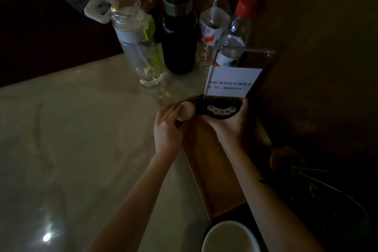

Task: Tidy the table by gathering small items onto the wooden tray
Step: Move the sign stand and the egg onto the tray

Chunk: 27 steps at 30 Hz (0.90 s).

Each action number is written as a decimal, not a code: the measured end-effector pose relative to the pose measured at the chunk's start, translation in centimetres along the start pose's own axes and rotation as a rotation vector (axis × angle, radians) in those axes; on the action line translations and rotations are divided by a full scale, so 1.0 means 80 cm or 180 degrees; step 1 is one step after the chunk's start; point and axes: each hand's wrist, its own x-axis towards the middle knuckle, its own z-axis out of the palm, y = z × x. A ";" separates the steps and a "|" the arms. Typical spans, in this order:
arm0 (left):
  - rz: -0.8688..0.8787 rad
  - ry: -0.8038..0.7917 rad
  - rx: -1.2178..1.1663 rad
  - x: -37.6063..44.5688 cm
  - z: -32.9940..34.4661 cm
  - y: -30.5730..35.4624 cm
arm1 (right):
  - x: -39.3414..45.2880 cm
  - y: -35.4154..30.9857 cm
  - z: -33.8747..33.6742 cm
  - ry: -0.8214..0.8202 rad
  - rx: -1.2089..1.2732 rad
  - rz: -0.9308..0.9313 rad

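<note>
A long wooden tray (pixel 212 172) lies at the table's right side, running from near me toward the bottles. Over its far end my right hand (pixel 231 127) grips the black rounded base (pixel 219 109) of a clear acrylic sign stand (pixel 235 82) that carries a white WiFi card. My left hand (pixel 166 129) holds a small pale round object (pixel 186 111) at the tray's far left corner, right beside the stand's base. The scene is dim and fine detail is lost.
Behind the tray stand a clear bottle with a white loop handle (pixel 135 41), a black flask (pixel 178 26) and two plastic bottles (pixel 216 16) (pixel 239 28). A white bowl (pixel 229 239) sits at the tray's near end. A pale marble tabletop (pixel 81 139) spreads left; a plant (pixel 317 186) is at right.
</note>
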 end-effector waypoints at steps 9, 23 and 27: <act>0.0052 -0.0177 -0.0154 0.002 0.001 -0.008 | -0.001 0.005 0.002 -0.0156 0.0174 -0.0056; -0.0017 -0.0501 0.0455 -0.001 -0.004 -0.013 | -0.012 -0.004 -0.009 -0.0275 -0.0390 -0.0321; -0.0118 -0.0699 0.0406 -0.002 -0.008 -0.007 | -0.014 -0.012 -0.014 -0.0456 -0.0517 -0.0179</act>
